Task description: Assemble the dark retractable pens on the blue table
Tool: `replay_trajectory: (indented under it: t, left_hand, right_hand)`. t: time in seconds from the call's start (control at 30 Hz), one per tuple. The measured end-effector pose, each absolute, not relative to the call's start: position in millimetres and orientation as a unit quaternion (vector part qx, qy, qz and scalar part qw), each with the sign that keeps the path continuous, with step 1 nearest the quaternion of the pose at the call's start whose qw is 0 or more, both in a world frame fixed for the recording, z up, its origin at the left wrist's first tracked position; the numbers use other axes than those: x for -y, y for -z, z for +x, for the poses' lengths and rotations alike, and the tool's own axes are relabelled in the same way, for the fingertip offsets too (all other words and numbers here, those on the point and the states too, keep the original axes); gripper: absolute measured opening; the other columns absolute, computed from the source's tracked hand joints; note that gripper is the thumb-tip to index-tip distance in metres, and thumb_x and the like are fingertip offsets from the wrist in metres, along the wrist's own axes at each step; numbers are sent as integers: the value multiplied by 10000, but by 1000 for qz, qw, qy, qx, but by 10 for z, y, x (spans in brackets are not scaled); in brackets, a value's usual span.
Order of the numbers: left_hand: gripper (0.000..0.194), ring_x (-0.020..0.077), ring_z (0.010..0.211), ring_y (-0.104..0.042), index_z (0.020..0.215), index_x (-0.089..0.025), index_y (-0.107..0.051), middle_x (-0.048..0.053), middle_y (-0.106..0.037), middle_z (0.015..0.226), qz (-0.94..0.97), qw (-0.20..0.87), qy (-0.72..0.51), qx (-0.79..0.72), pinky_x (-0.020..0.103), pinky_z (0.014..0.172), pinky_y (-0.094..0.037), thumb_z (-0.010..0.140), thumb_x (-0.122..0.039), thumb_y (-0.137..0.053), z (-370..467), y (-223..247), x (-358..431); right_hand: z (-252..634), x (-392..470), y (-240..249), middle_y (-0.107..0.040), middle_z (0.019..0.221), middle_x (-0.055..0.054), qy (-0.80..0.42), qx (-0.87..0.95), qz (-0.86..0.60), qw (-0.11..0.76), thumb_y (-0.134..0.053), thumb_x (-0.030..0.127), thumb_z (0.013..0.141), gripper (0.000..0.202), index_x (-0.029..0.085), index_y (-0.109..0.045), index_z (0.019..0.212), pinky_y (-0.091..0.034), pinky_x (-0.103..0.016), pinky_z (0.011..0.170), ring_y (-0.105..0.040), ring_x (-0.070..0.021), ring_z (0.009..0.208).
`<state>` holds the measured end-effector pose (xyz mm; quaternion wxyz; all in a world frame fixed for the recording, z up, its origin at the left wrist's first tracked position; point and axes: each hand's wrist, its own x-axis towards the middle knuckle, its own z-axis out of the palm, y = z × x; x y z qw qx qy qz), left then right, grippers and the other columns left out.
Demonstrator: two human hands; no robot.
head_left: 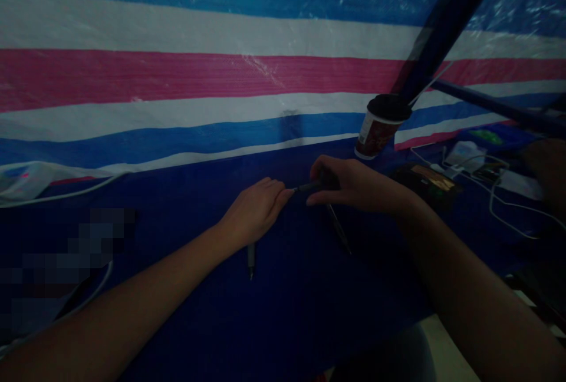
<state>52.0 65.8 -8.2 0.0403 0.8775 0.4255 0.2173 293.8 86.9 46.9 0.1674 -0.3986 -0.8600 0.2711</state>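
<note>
Near the middle of the blue table [212, 323], my left hand [259, 208] is closed on the thin tip end of a dark pen-like tool [305, 187]. Facing it, my right hand [345, 184] has its thumb and index finger curved apart around the tool's thicker dark end; whether they touch it is hard to tell. A grey pen [251, 259] sticks out below my left hand, its upper part hidden. Another slim pen [339, 230] lies slanted on the table below my right hand, its top end close to the thumb.
A lidded dark red cup [378, 131] stands behind my right hand. Further right are a dark pouch [427, 184], white cables [492, 199] and a person's arm [548, 170]. A striped sheet [177, 75] hangs behind; a white cable [71, 194] lies left.
</note>
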Motion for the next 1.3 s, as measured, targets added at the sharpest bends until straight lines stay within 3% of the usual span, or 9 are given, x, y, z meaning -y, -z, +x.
replay_trajectory:
  t: [0.1,0.17,0.23,0.37,0.5,0.63,0.73,1.0,1.3]
  left_hand:
    - [414,204,677,-520,767,-228,-484,17,-530,706,875,43,-220,-429,341,645,-402,1108,-350,-283,520,82,-655]
    - [413,202,669,-519,764,-230,-481,16,-527,697,873,49,-219,-432,341,644,-404,1104,-354,-282,516,89,-658]
    - [410,199,661,-521,767,-229,-486,15,-531,696,869,56,-221,-439,339,640,-407,1100,-360,-285,510,100,-662]
    - [404,197,667,-545,778,-229,-495,19,-554,709,860,65,-222,-455,340,648,-420,1095,-372,-290,507,117,-669]
    - [381,186,629,-534,763,-240,-453,13,-542,698,856,81,-219,-461,339,634,-410,1082,-361,-285,515,102,-660]
    - [354,186,602,-532,762,-247,-422,6,-524,685,846,102,-215,-477,340,608,-387,1065,-370,-284,523,69,-643]
    - [344,184,593,-539,757,-249,-411,1,-516,672,842,117,-221,-477,336,597,-383,1052,-373,-285,530,46,-637]
    - [324,146,501,-478,769,-243,-438,-51,-458,591,821,171,-284,-465,293,528,-353,1047,-374,-333,485,73,-635]
    - [189,141,560,-545,992,-205,-554,-38,-570,683,830,160,-308,-436,279,558,-418,1038,-319,-410,481,98,-634]
  right_hand:
    - [2930,-859,-485,-668,740,-13,-274,862,-404,137,-569,431,1003,308,173,-652,856,-382,-282,660,-594,-154,674]
    - [2929,-859,-492,-697,827,-25,-259,862,-407,160,-685,387,927,225,167,-655,960,-387,-277,660,-602,-155,701]
    - [2934,-866,-494,-720,931,-47,-260,857,-406,185,-752,386,871,316,163,-645,1068,-406,-276,677,-623,-165,755]
    - [2954,-883,-490,-704,814,-41,-266,860,-407,156,-570,410,999,287,170,-674,880,-408,-290,693,-610,-164,722]
    - [2958,-889,-486,-718,871,-39,-253,851,-419,189,-687,423,926,284,164,-670,1042,-410,-283,682,-621,-167,745]
    - [2956,-893,-494,-700,744,-34,-268,842,-437,165,-567,444,999,354,165,-690,819,-400,-296,666,-615,-159,686]
    - [2972,-910,-496,-726,791,-30,-309,822,-426,219,-700,384,904,219,166,-721,905,-435,-294,680,-639,-169,725]
    - [2983,-1002,-424,-648,739,30,-460,730,-346,369,-776,307,817,211,174,-705,965,-437,-255,604,-562,-114,644]
    - [2972,-1052,-416,-609,681,34,-402,656,-392,505,-706,352,908,178,179,-662,900,-427,-248,548,-528,-85,564]
